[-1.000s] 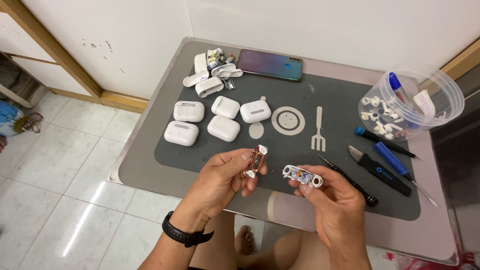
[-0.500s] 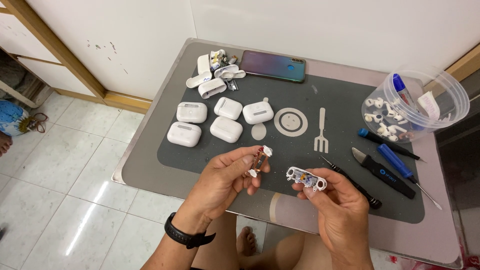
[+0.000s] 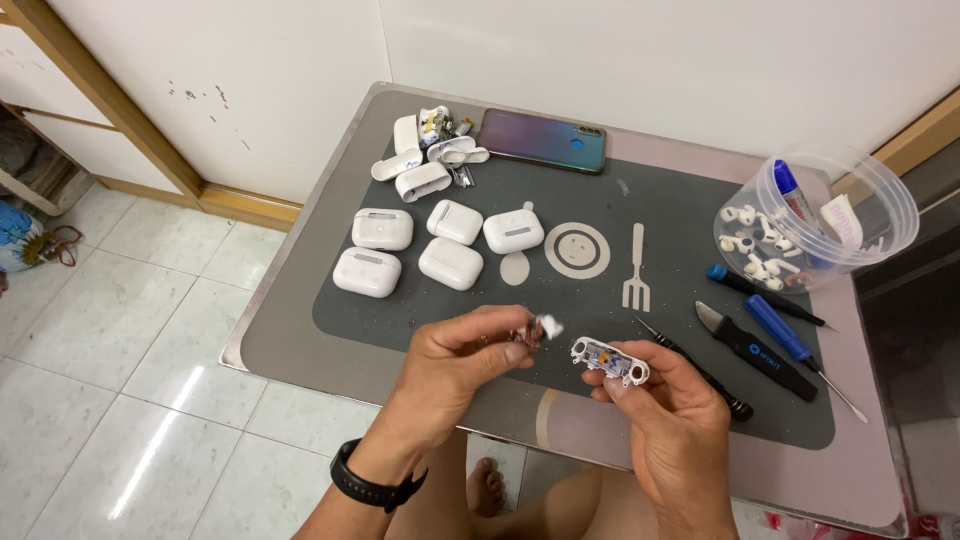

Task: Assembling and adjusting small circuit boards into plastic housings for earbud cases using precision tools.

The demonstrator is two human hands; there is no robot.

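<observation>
Head view, only one angle.

Left hand [image 3: 462,352], lower centre of frame: fingers pinched shut on a small white part [image 3: 540,328] with some dark and metallic bits on it, held just above the near edge of the dark mat [image 3: 600,300]. Can't tell exactly what the part is, too small. Black wristband [image 3: 372,486] on that wrist.

Right hand [image 3: 668,420], lower right of centre: fingertips clamped on a white inner frame [image 3: 610,361], oblong, with round openings and some coloured spots inside. The frame sits just right of the small part, near but not touching.

Bench [image 3: 290,330] is grey, and the mat covers most of it.

On the mat, upper left: five closed white earbud cases [image 3: 437,243] in a loose cluster. Above them, at the top edge of the mat, a pile of opened case shells [image 3: 428,158] with loose innards. A phone [image 3: 543,140] lies just right of that pile, back side up, dark with a purple-green sheen.

Right side of frame: clear round tub [image 3: 880,200] holding white earbuds, a blue-capped item and a white strip. Below it, a blue-handled screwdriver [image 3: 780,335] and a black pry tool [image 3: 760,352] lie side by side. A thin black driver [image 3: 712,384] runs just behind the right hand's fingers.

White tiled floor [image 3: 120,350] at left; a bare foot [image 3: 487,486] shows under the bench at bottom centre.
</observation>
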